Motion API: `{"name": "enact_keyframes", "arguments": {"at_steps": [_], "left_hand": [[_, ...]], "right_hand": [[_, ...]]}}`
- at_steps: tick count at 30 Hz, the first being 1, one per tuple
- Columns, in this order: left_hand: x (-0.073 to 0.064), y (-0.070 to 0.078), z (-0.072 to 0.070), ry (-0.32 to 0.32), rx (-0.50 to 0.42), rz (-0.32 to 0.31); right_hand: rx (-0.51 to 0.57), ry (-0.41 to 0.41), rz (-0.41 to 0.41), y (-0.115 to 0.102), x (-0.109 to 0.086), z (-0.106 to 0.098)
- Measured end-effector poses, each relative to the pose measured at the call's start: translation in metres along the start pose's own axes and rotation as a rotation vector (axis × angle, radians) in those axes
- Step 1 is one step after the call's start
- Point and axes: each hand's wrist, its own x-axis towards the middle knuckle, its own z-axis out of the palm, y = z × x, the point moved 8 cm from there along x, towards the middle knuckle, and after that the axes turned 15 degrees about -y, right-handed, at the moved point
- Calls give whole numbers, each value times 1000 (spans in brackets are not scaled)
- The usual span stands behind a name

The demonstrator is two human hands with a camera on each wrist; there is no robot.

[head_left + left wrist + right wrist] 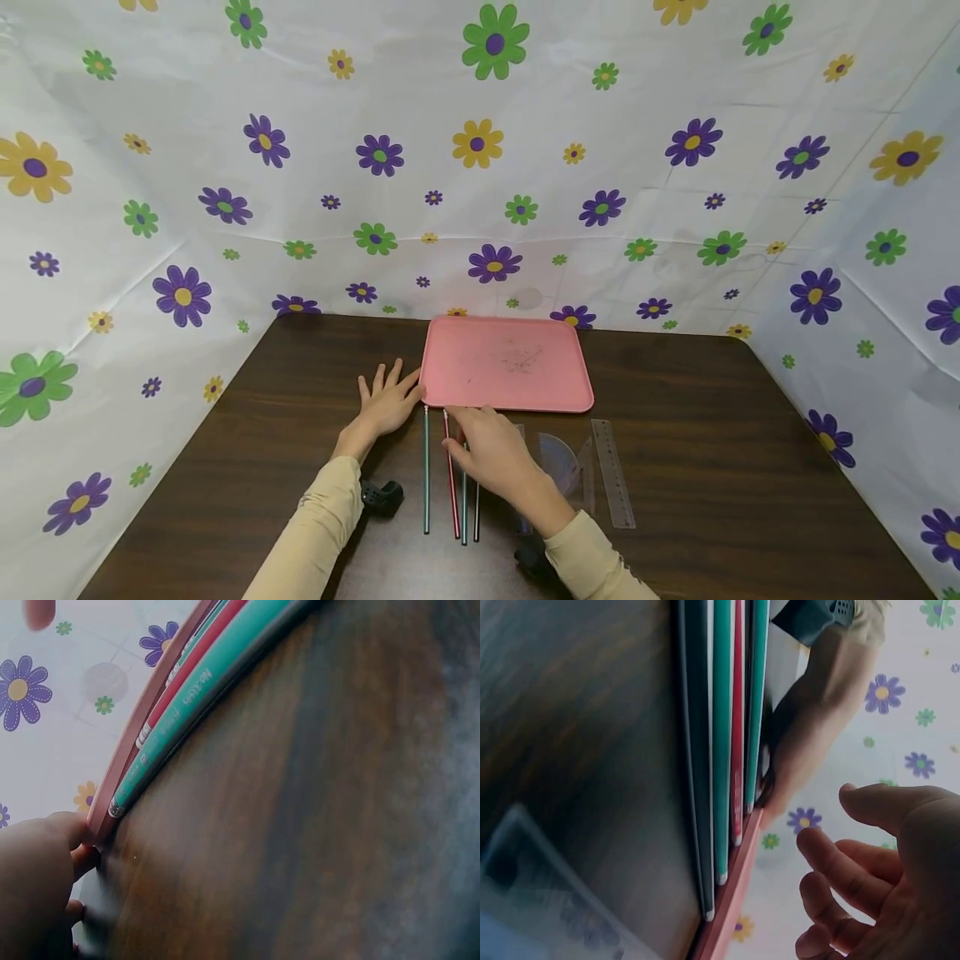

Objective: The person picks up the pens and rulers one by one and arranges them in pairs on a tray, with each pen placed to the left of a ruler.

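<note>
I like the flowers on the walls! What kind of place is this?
Probably a small tabletop booth set up for recording, not a real room. A flowered plastic sheet is hung as walls around a dark wooden table, which holds a pink tray, pencils and a clear ruler.

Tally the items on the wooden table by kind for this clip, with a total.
Pencils (green, red, teal, dark): 4
Clear plastic rulers and protractor: 3 or so, partly hidden
Pink plastic tray: 1
Total: about 8

The table (712, 467) looks like dark, smooth wood grain. The pink tray (506, 362) is matt, scuffed plastic. The ruler (612, 473) is clear plastic.
</note>
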Motion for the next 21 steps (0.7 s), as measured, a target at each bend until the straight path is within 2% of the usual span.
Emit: {"name": "enact_keyframes", "arguments": {"at_steps": [12,21], "left_hand": [[-1,-2,1,9,-17,13],[4,-5,2,5,-33,31]], "right_hand": [[-43,-80,30,-20,11,18],[-43,-162,101,-25,18,33]]}}
